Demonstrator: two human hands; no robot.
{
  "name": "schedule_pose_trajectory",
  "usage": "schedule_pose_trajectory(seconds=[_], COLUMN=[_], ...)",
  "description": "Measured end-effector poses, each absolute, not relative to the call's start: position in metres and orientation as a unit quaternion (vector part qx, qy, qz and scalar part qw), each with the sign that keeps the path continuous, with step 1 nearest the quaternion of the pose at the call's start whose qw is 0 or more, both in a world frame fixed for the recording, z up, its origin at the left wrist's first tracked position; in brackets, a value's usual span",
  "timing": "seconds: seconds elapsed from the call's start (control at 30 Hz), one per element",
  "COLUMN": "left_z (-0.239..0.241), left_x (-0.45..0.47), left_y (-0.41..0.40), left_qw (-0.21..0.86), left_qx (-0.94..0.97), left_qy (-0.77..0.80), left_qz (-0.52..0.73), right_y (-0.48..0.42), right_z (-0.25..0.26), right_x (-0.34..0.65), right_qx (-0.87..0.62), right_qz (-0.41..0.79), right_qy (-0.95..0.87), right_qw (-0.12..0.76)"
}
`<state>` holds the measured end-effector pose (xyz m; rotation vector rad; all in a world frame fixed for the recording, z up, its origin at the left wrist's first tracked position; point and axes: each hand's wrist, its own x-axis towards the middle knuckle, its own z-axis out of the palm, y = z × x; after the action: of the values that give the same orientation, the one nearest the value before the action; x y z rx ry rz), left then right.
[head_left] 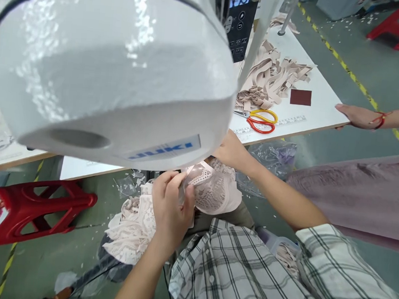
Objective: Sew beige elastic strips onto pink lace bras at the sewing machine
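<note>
A pale pink lace bra cup (213,192) is held up just below the head of a white sewing machine (112,69). My left hand (172,202) is closed, with its fingers pinching the cup's left edge. My right hand (232,150) reaches in from the right and grips the cup's upper edge; the machine head partly hides its fingers. More pale lace pieces (131,231) lie heaped in my lap below the left hand.
The white table (313,112) carries a pile of beige fabric strips (274,79), orange and yellow scissors (262,120) and a dark red square (301,97). Another person's hand (359,117) rests on the table's right corner. A red stool (25,209) lies at the left.
</note>
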<state>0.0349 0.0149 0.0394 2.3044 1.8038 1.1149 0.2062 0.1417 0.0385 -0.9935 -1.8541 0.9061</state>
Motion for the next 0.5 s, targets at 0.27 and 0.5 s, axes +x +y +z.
schedule_pose_trajectory(seconds=[0.27,0.5], left_z=[0.033,0.03], left_x=[0.061,0.059], left_y=[0.008,0.013], left_qw=[-0.069,-0.067], left_qx=[0.78,0.778], left_qy=[0.569,0.571], left_qz=[0.252,0.255], right_y=[0.146,0.149], right_z=[0.03,0.03], right_x=[0.198,0.194], right_qx=[-0.414,-0.447], right_qz=[0.322,0.327], right_qy=[-0.745,-0.731], right_qw=[0.413,0.399])
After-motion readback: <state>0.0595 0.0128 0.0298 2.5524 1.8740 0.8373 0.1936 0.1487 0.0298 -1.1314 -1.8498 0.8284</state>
